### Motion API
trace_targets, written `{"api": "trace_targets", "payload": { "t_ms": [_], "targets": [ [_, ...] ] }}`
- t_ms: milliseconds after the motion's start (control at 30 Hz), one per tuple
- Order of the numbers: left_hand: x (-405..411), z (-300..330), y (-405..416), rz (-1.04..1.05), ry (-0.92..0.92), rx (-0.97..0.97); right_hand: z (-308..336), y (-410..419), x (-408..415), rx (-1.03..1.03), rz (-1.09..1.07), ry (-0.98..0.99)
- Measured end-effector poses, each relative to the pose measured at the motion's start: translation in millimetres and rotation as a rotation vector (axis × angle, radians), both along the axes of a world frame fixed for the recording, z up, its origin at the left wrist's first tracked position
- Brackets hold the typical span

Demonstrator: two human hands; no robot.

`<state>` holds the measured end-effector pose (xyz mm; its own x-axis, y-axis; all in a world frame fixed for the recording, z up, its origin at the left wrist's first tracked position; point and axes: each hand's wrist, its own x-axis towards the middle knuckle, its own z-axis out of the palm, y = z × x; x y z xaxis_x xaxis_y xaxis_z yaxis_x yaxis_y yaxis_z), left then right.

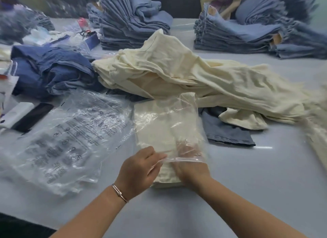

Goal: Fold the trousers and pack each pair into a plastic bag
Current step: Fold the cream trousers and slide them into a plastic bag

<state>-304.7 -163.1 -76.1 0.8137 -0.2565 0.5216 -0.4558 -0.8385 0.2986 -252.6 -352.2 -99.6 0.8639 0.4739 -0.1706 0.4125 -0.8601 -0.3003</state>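
On the grey table (247, 193), near the front edge, folded cream trousers (159, 131) lie mostly inside a clear plastic bag (187, 113). The left hand (139, 168) pinches the bag's mouth; the right hand (189, 165) reaches inside it, fingers flat on the trousers.

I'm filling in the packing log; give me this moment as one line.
step: bagging | item: folded cream trousers, mostly inside clear plastic bag | left hand: pinching bag mouth | right hand: inside bag, on trousers
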Motion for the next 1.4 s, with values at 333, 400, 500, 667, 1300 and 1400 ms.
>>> {"api": "trace_targets", "payload": {
  "t_ms": [333, 400, 500, 667, 1300, 1400],
  "targets": [
    [-28, -33, -21, 0.332, 0.111, 0.170, -15, -104, -22, 0.256, -0.440, -0.201],
    [-19, -29, -36, 0.299, 0.168, 0.260, -12, -100, -15, 0.193, -0.419, -0.042],
    [-6, -29, -43, 0.336, 0.261, 0.333, -11, -102, -19, 0.167, -0.459, -0.069],
    [9, -40, -39, 0.471, 0.432, 0.323, -22, -119, -53, 0.114, -0.464, -0.057],
    [-90, -60, 70, 0.523, 0.498, 0.117, -22, -105, -79, 0.628, -0.767, 0.023],
    [-90, -57, 67, 0.516, 0.521, -0.007, -21, -99, -83, 0.569, -0.829, 0.021]
  ]
}}
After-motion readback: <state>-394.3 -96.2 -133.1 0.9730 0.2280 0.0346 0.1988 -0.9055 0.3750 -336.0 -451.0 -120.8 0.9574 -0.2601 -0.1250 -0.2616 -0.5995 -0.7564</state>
